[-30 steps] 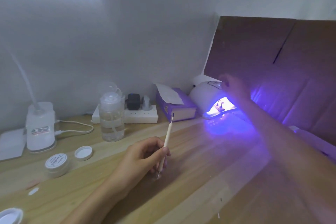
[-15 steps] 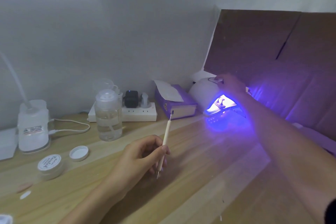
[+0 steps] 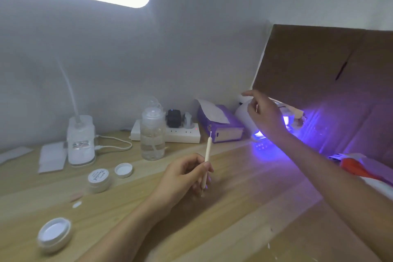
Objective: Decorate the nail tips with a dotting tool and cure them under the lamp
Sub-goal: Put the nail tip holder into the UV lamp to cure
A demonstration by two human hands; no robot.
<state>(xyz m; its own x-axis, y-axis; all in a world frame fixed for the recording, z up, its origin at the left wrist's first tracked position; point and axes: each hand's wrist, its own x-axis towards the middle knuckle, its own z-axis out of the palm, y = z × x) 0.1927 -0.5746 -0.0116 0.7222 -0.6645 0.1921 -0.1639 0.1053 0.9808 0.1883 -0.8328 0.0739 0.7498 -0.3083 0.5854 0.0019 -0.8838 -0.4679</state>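
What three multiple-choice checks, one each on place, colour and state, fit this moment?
1. Where does the tissue box stand?
A) just left of the curing lamp
B) on the floor
C) in the person's lap

2. What colour is the lamp's glow?
A) green
B) violet
C) red

3. What is the left hand doing?
A) lying flat, empty
B) curled shut, empty
C) pinching the dotting tool

Answers:
1 A, the box sits beside the lamp on its left.
2 B, violet light spills over the desk and the cardboard.
3 C, the tool stands nearly upright between its fingers.
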